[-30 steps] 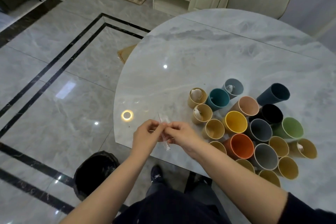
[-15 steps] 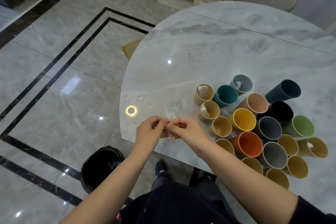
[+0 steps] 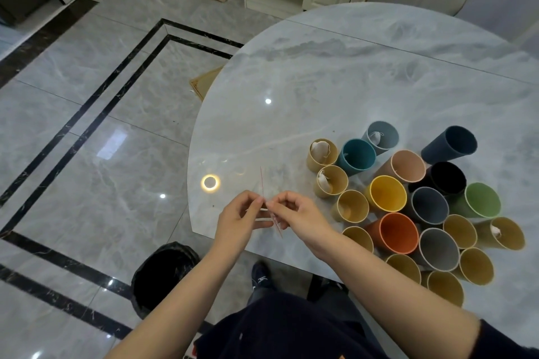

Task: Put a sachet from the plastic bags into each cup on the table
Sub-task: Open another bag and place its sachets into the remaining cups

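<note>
Bright, even light; tabletop (image 3: 335,90) glare; fisheye edges

Cups (image 3: 408,207) on table (image 3: 335,81), right of hands; bin (image 3: 163,274) below.

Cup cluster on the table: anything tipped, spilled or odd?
Nothing spilled or damaged. The cups stand packed together, tilt being lens distortion only. Sachets show in just four: the tan cup, the tan cup below it, the grey-blue cup and the far-right tan cup. Both hands hold a clear plastic bag.
</note>
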